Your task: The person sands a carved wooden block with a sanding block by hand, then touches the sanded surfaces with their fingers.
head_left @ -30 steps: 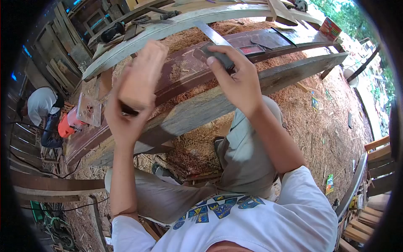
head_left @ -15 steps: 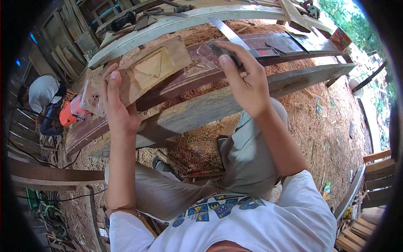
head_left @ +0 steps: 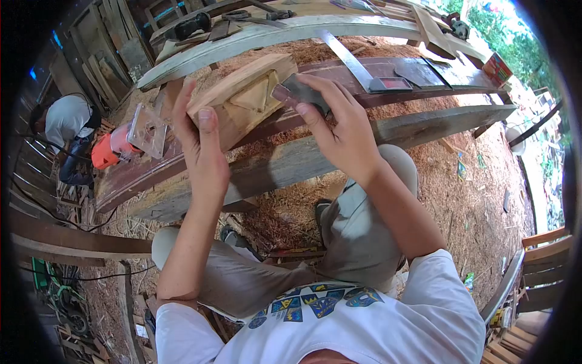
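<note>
A pale wooden block (head_left: 244, 91) with a carved recess is tilted above the reddish-brown plank (head_left: 139, 171). My left hand (head_left: 203, 145) grips its left end between thumb and fingers. Folded dark sandpaper (head_left: 303, 96) is pinched in my right hand (head_left: 342, 127), close to the block's right end. Behind my right hand, a metal square (head_left: 348, 60) lies across the reddish-brown plank, near a small dark case (head_left: 390, 84) with a red middle.
An orange power tool (head_left: 115, 145) with a clear base rests on the plank's left end. A grey beam (head_left: 285, 162) runs nearer my knees. Another person (head_left: 68, 121) crouches at the far left. Hand tools (head_left: 257, 15) lie beyond the white beam (head_left: 242, 42).
My left hand has turned the block, first showing its carved face, then tilting its long edge into view. The block and sandpaper are now closer together. The camera view has shifted slightly.
</note>
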A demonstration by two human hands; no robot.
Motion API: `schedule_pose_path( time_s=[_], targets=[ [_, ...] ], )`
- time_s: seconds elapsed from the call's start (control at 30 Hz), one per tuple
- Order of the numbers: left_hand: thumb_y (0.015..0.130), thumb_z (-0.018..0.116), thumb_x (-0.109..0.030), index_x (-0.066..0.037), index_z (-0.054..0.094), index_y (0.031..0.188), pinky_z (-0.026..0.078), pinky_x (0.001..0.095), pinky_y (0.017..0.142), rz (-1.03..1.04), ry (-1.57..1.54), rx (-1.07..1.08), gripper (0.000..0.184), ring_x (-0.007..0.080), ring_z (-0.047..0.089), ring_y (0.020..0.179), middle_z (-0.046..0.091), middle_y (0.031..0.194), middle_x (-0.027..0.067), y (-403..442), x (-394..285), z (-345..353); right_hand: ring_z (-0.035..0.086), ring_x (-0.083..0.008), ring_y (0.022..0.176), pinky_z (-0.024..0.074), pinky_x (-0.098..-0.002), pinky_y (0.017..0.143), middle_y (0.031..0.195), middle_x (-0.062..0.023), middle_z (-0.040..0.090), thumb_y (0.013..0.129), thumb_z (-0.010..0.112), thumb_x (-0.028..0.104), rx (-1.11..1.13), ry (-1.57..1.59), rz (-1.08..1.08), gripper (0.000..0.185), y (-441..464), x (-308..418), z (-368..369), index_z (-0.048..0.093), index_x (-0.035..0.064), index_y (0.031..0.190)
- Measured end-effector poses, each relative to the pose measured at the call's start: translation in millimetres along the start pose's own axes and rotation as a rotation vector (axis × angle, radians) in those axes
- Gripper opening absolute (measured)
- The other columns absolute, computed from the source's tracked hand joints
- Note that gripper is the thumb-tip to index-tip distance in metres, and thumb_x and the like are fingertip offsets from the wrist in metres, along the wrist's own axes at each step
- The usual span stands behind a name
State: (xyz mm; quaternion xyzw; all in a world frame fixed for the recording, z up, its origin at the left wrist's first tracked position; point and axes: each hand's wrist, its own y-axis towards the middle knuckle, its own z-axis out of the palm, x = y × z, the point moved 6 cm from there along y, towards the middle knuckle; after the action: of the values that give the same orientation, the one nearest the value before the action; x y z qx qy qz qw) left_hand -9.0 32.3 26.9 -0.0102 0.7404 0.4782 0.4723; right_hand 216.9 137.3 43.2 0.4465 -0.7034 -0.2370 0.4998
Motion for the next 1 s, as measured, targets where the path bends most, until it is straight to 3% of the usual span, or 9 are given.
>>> schedule_pose_path(
  time_s=[0.13,0.27,0.37,0.43,0.47,0.7,0.8,0.9,1.0],
  targets=[
    [0.122,0.047,-0.045,-0.007,0.04,0.163,0.022,0.0417,0.133,-0.191,-0.11,0.037,0.056,0.0275,0.034,0.159,0.041,0.166,0.0176,-15.4,-7.9,10.9,0.073,-0.0376,0.12,0.0576,-0.0425,0.102,0.132,-0.0194,0.074,0.102,0.08,0.017,-0.026,-0.117,-0.033,0.039,4.3,4.3,0.4,0.073,0.0055,0.138],
    [0.121,0.052,-0.038,-0.005,0.033,0.162,0.023,0.0453,0.133,-0.156,-0.099,0.072,0.056,0.0329,0.033,0.157,0.04,0.159,0.0187,-25.1,0.6,16.8,0.073,-0.0424,0.112,0.0603,-0.047,0.095,0.124,-0.0205,0.071,0.1,0.083,0.022,-0.058,-0.159,-0.072,0.037,5.9,6.2,7.6,0.075,0.0081,0.133],
    [0.112,0.069,-0.04,-0.002,0.031,0.159,0.021,0.0525,0.133,0.003,0.041,0.09,0.072,0.0416,0.025,0.162,0.033,0.162,0.0248,-28.1,7.4,20.1,0.074,-0.0425,0.11,0.0605,-0.0472,0.095,0.123,-0.0211,0.071,0.099,0.083,0.02,-0.04,-0.166,0.014,0.035,6.9,3.2,9.8,0.077,0.0079,0.131],
    [0.096,0.087,-0.038,0.002,0.031,0.157,0.019,0.06,0.134,0.23,0.324,0.121,0.092,0.0507,0.017,0.164,0.028,0.164,0.0305,-31.1,-13.1,27.6,0.074,-0.0423,0.108,0.0608,-0.0466,0.094,0.122,-0.0214,0.071,0.098,0.084,0.02,-0.059,-0.19,0.03,0.035,6.8,-1.9,10.2,0.077,0.0071,0.13],
    [0.08,0.099,-0.031,0.002,0.029,0.157,0.019,0.0646,0.133,0.248,0.341,0.128,0.109,0.0579,0.016,0.163,0.029,0.162,0.0348,-31.4,-17.2,28.9,0.074,-0.0423,0.108,0.0608,-0.0466,0.094,0.122,-0.0214,0.071,0.098,0.084,0.02,-0.053,-0.192,0.024,0.035,7.4,-2.9,11.1,0.077,0.0071,0.13],
    [0.076,0.1,-0.014,0.0,0.037,0.153,0.024,0.0668,0.131,0.301,0.415,0.107,0.101,0.0604,0.017,0.163,0.027,0.166,0.0365,-20.4,-9.4,20.1,0.075,-0.0416,0.104,0.0611,-0.0455,0.092,0.116,-0.0204,0.074,0.096,0.083,0.018,-0.003,-0.169,0.061,0.033,2.0,2.7,10.1,0.079,0.0066,0.127],
    [0.075,0.099,-0.009,-0.001,0.046,0.144,0.029,0.0649,0.13,0.351,0.526,0.046,0.088,0.0607,0.021,0.162,0.029,0.169,0.0345,-13.6,-22.6,12.9,0.076,-0.0412,0.103,0.0615,-0.0457,0.09,0.116,-0.0191,0.075,0.095,0.083,0.018,0.027,-0.22,0.047,0.031,6.6,0.0,7.4,0.079,0.0066,0.124],
    [0.074,0.099,-0.006,-0.001,0.051,0.136,0.034,0.0635,0.128,0.432,0.402,0.048,0.078,0.057,0.038,0.157,0.045,0.164,0.0297,-8.1,-19.6,17.9,0.076,-0.0401,0.102,0.062,-0.0461,0.089,0.116,-0.0176,0.075,0.094,0.085,0.019,-0.009,-0.255,-0.012,0.03,13.9,-8.1,10.5,0.08,0.0071,0.121],
    [0.073,0.099,-0.006,-0.002,0.051,0.133,0.04,0.0603,0.125,0.299,0.141,0.058,0.077,0.0513,0.055,0.146,0.06,0.151,0.0268,-5.9,-2.7,19.2,0.077,-0.0397,0.102,0.0623,-0.0465,0.089,0.117,-0.0164,0.076,0.094,0.085,0.02,-0.046,-0.278,-0.036,0.028,13.4,-1.5,12.8,0.08,0.0068,0.117]
  ],
)
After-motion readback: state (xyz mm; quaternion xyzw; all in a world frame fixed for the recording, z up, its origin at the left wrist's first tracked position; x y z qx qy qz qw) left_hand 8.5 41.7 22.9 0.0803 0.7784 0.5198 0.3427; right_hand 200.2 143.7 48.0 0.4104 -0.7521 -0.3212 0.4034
